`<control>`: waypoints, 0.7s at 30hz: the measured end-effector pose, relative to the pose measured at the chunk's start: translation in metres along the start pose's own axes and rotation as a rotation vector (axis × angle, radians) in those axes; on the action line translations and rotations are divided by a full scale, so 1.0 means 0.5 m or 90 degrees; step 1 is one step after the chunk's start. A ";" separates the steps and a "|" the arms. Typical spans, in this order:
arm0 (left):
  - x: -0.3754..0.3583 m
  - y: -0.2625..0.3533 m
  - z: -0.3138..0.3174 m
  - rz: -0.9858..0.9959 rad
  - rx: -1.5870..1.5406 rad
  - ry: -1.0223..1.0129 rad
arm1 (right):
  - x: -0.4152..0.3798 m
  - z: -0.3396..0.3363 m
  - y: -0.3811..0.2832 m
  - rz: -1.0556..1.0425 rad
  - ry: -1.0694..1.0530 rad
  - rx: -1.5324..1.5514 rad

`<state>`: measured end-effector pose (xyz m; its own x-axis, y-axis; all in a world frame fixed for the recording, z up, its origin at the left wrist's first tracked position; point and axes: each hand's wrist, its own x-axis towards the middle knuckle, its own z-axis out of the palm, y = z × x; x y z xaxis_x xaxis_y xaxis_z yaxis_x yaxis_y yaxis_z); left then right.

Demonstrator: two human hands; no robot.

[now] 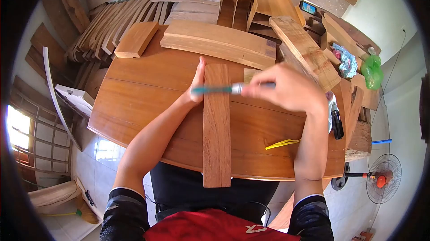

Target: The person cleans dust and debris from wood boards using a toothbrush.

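Note:
A long, narrow wooden board (217, 129) lies lengthwise before me, its near end jutting past the table's front edge. My left hand (197, 83) holds the board by its left side near the far end, a digit pointing up along the edge. Above the board, my right hand (284, 86) is closed around a slim teal pen-like tool (215, 89) with a silver band. Motion blurs both hand and tool, and the tool crosses the board toward my left hand. A small pale wood piece (251, 75) is partly hidden behind my right hand.
On the table (148, 102) are a thick wooden block (137, 39), stacked planks (217, 42), a yellow strip (282, 144) and a black object (337, 124). Leaning planks (309, 55) and a green bag (371, 72) stand right. A fan (383, 179) is on the floor.

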<state>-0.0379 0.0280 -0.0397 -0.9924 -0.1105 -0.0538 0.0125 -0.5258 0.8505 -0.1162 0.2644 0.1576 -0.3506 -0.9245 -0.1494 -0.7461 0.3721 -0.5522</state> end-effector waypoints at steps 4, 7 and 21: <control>-0.026 0.012 -0.006 -0.040 -0.015 -0.008 | 0.010 -0.006 0.013 -0.002 -0.025 0.008; -0.014 0.004 -0.004 -0.046 -0.038 -0.037 | -0.001 -0.014 0.021 0.050 0.035 -0.013; 0.003 0.010 -0.031 0.043 0.059 -0.187 | -0.022 -0.022 0.015 -0.023 -0.022 0.006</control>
<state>-0.0377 0.0120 -0.0434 -0.9828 0.1130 0.1464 0.0818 -0.4444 0.8921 -0.1241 0.2785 0.1641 -0.3032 -0.9399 -0.1571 -0.7525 0.3373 -0.5657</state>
